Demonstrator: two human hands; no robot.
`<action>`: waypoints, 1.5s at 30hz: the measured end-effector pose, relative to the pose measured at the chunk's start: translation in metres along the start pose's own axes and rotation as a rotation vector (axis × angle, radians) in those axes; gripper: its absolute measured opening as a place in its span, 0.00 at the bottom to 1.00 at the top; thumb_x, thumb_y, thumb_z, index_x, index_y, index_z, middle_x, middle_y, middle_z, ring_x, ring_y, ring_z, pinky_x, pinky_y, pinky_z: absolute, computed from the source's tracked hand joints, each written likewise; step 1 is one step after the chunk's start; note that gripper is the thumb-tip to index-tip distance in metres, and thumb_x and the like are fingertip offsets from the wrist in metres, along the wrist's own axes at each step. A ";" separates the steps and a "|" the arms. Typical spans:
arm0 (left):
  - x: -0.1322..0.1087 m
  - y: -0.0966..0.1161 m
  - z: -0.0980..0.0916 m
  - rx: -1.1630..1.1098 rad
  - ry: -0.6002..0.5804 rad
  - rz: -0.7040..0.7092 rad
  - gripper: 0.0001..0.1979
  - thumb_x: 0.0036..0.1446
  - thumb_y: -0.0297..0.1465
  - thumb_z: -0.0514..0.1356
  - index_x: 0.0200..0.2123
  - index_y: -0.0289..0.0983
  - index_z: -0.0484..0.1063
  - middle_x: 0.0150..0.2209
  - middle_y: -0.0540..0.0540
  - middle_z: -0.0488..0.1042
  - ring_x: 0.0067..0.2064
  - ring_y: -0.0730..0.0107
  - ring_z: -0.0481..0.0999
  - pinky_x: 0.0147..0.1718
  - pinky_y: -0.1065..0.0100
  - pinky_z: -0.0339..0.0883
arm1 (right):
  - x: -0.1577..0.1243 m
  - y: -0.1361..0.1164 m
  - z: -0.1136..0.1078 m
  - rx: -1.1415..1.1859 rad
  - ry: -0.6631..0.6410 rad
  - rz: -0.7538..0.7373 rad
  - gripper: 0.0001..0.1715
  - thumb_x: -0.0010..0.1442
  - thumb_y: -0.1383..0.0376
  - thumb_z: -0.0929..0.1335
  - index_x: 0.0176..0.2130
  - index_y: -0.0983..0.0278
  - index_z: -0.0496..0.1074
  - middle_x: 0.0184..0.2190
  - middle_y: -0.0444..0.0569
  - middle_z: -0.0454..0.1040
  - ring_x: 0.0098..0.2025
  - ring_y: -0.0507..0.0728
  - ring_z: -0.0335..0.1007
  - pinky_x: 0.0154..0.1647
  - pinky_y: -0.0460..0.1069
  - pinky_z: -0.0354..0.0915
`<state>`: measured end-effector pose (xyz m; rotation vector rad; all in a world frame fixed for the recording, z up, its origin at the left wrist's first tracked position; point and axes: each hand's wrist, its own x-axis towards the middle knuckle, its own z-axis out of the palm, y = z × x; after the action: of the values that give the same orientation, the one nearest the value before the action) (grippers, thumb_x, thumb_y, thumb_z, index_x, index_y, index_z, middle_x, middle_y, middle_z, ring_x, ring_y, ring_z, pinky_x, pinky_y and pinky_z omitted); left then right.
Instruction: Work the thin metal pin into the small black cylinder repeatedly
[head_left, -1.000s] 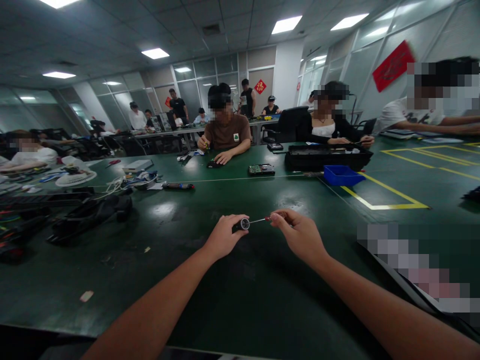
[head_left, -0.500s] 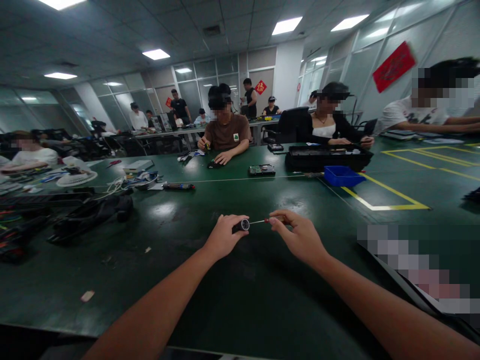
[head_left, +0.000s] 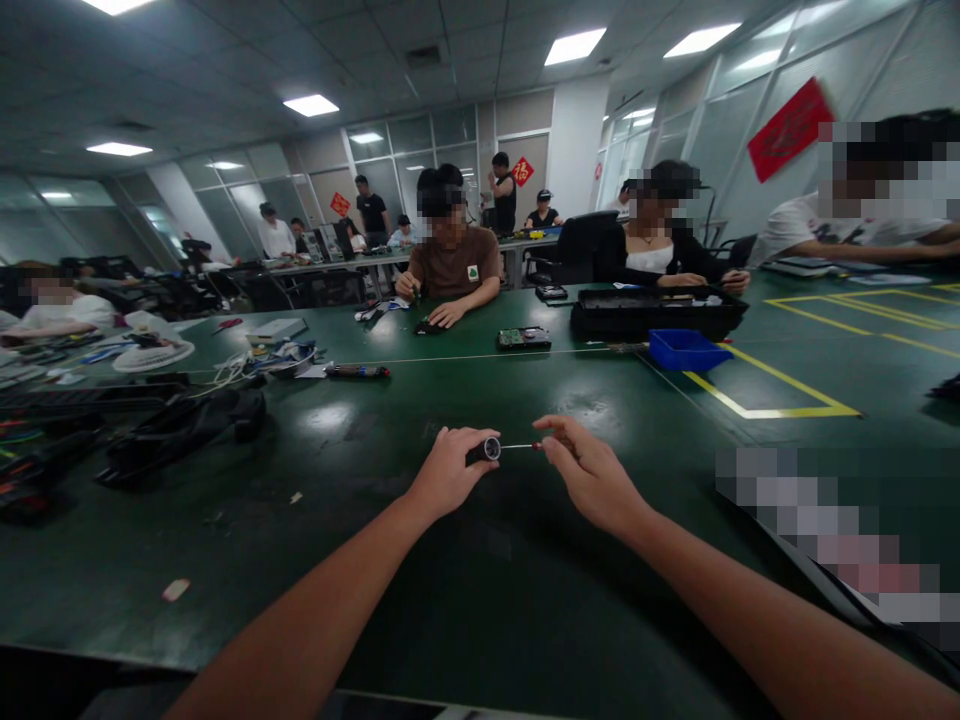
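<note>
My left hand (head_left: 448, 472) is closed around a short black cylinder that looks like a flashlight (head_left: 490, 449), its round, silver-rimmed end turned towards me. A screwdriver (head_left: 517, 446) with a thin bright shaft and red at the near end of its handle points at this end; whether its tip touches cannot be told. On the right, my right hand (head_left: 596, 470) has the thumb against the red part of the handle, with the index finger lifted and slightly apart. The rest of the handle is hidden by my fingers.
Across the green table (head_left: 420, 640) lie a hard drive (head_left: 524, 338), a blue tray (head_left: 686, 350) and a long black housing (head_left: 664, 314). A dark pen-like tool (head_left: 358, 371) and black parts (head_left: 184, 430) lie left. Co-workers sit opposite and at right.
My right hand's fingers have loosened and spread, the index finger lifting off the screwdriver handle. My left hand and the flashlight have hardly moved.
</note>
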<state>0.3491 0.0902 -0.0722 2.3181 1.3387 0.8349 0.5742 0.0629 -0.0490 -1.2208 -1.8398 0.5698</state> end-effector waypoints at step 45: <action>0.002 0.001 0.004 0.086 -0.068 0.035 0.23 0.59 0.31 0.63 0.58 0.45 0.69 0.48 0.45 0.75 0.50 0.59 0.70 0.51 0.56 0.62 | -0.002 -0.003 0.009 -0.041 0.120 -0.099 0.10 0.68 0.60 0.60 0.41 0.61 0.67 0.34 0.50 0.77 0.36 0.59 0.75 0.38 0.53 0.66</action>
<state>0.3527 0.0916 -0.0738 2.4199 1.3334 0.7154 0.5658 0.0602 -0.0523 -1.1582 -1.8070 0.3967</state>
